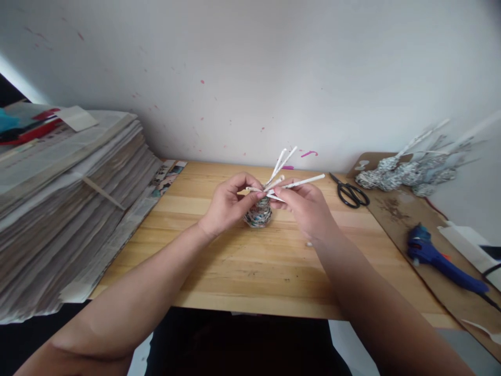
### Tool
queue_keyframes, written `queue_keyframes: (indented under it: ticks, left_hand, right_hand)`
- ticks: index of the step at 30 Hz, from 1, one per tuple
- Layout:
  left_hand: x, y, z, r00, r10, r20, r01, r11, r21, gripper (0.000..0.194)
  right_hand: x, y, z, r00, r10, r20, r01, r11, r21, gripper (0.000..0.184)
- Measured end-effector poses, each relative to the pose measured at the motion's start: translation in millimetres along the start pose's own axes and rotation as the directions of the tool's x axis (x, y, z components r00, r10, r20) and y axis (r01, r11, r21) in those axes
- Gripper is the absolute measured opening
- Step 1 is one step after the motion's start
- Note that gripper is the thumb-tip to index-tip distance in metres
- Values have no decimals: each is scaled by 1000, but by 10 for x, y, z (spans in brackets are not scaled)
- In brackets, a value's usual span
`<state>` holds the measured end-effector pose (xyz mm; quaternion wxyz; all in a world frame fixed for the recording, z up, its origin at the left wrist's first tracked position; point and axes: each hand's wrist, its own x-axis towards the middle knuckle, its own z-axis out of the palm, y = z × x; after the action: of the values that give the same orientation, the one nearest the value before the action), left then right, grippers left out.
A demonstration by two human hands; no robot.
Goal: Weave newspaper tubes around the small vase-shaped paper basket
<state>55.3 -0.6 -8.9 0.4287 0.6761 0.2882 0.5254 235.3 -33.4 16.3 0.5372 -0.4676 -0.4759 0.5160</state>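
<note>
A small woven piece of rolled newspaper (258, 213) stands on the wooden table between my hands, its body rounded at the bottom. Several white rolled paper strips (285, 161) fan out from its narrow top. My left hand (234, 201) pinches the top of the weave between thumb and fingers, where the strips come together. On the other side, my right hand (303, 204) has thumb and fingers closed on a paper strip (307, 181) that points right. Fingertips hide part of the crossing strips.
Black scissors (352, 194) lie right of my right hand. A blue glue gun (442, 261) rests on brown cardboard (395, 222), with several woven paper pieces (407, 172) behind it. A tall newspaper stack (105, 183) fills the left side. The wall (250, 94) borders the table's back.
</note>
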Motion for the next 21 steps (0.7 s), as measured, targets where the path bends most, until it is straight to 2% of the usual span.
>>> queue_keyframes:
  ticks: [7,12,17,21]
  left_hand:
    - [-50,-65,79,997,-18,-71,14,998,-59,24]
    - [-59,-85,119,987,-10,-160,7,1000,-20,25]
    - [-29,-116,121,972,-40,-231,39,999,-6,26]
    - [0,-141,94,973,-38,-229,34,999,-21,28]
  right_hand:
    - [53,25,-33,994,96,42,-102,983,153,22]
    - [64,53,-16,995,98,7,-98,977,190,23]
    - [41,95,-5,1000,-9,12,6,982,187,23]
    - [-57,66,3,981,-171,89,170,985,12,24]
